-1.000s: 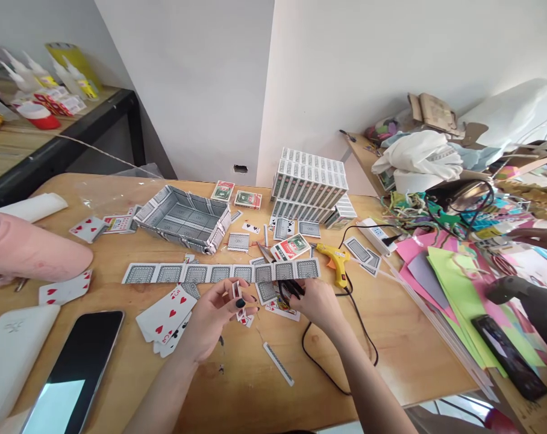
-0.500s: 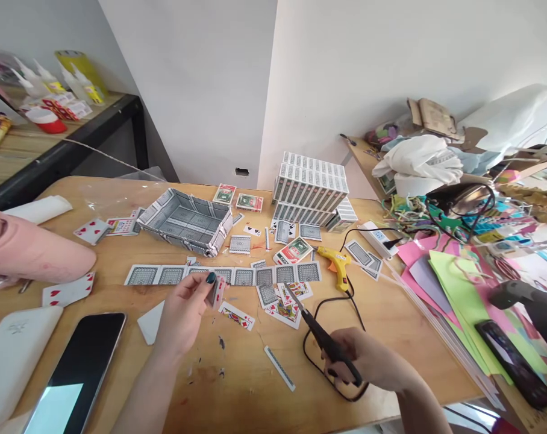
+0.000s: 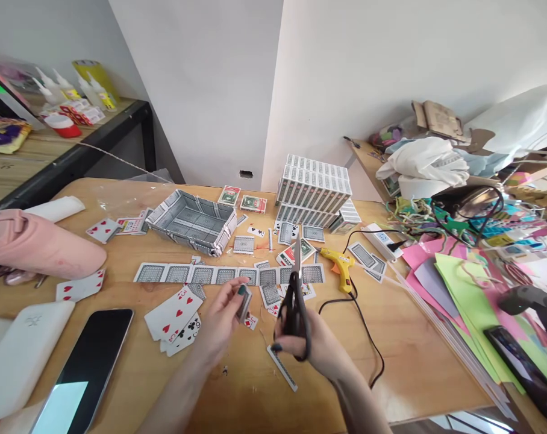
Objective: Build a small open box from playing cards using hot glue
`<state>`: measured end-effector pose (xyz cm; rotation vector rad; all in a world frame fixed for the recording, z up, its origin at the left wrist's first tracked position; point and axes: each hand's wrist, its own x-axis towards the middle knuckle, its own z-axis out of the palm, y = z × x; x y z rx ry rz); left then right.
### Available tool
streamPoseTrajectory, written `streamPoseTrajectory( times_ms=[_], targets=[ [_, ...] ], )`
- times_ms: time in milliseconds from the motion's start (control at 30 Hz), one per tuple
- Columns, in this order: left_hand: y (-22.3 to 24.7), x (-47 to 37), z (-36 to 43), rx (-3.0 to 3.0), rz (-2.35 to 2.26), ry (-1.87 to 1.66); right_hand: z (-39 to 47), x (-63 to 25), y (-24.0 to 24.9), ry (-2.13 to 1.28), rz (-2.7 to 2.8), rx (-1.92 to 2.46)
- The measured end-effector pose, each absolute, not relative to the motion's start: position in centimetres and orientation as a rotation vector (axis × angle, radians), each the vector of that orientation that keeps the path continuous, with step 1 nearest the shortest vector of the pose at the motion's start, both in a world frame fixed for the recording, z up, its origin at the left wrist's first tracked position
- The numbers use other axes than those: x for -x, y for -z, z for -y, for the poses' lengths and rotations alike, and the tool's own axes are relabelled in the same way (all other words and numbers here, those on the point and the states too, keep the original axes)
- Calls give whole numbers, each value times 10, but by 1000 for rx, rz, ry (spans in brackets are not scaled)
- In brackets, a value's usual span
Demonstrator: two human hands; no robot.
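One finished card box (image 3: 193,222) and a joined row of face-down cards (image 3: 231,275) lie mid-frame, loose cards still uncut. At lower centre the left hand (image 3: 221,322) pinches a small card piece (image 3: 243,305); the right hand (image 3: 316,346) grips black scissors (image 3: 296,301), upright, tips pointing up-frame.

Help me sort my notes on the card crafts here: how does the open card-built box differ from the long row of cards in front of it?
The card-built box stands up with raised walls around a hollow; the row of cards lies flat on the table. The box is a compact rectangle, the row a thin strip running left to right. Both show the same grey patterned card backs.
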<state>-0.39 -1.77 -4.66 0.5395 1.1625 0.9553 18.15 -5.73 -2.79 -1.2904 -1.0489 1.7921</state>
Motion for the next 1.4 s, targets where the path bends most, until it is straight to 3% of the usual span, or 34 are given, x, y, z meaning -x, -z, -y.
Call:
streamPoseTrajectory(
  times_ms=[133,667,867,1133,1400],
  targets=[
    [39,-13,31,-562,-1069,-860,36,-148,39,-1619,884,1235],
    [34,-13,30,-417,-962,-776,26,-149,41,-1605,894,1282],
    [40,-2,28,-644,-1147,-856,24,-159,44,-1564,904,1372],
    [35,8,13,-1088,-1207,-546,8,-164,38,-1381,947,1390],
    [26,20,-14,-1254,-1756,-710,48,-176,57,-1383,1173,1519]
  ],
)
